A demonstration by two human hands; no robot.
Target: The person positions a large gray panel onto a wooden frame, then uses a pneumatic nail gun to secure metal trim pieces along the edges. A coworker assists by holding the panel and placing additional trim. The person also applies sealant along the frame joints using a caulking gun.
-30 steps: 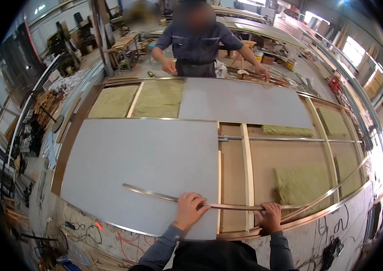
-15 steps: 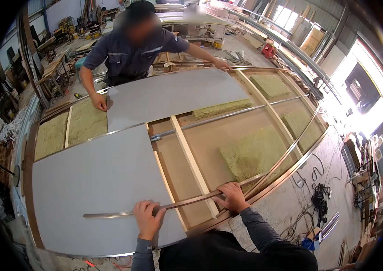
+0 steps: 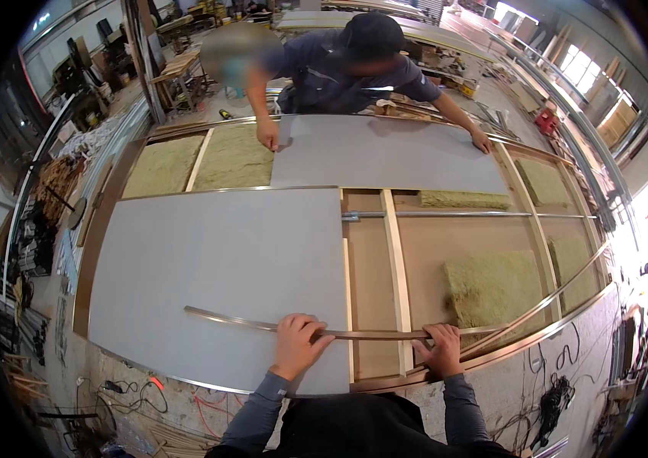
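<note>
A long, thin metal trim strip (image 3: 370, 335) with a brownish sheen lies low across the near grey panel (image 3: 217, 259) and the open frame beside it. My left hand (image 3: 299, 345) is closed over it near the panel's right edge. Farther right, above the frame's near rail, my right hand (image 3: 440, 349) grips the same strip with fingers over the top and thumb below. The strip's left end sticks out past my left hand over the panel. Its right part runs toward other long strips (image 3: 545, 299) along the near side, where I cannot separate them clearly.
Across the frame a co-worker leans over a second grey panel (image 3: 385, 153), a hand at each end. Wooden slats (image 3: 398, 282), a metal tube (image 3: 461, 214) and yellow-green insulation batts (image 3: 496, 286) show in the frame. Black cables (image 3: 557, 401) lie on the floor at lower right.
My view has turned left, shifting the scene rightward. The co-worker bends lower, and their hand on the right has come nearer along the far panel's edge. Both my hands stay on the strip.
</note>
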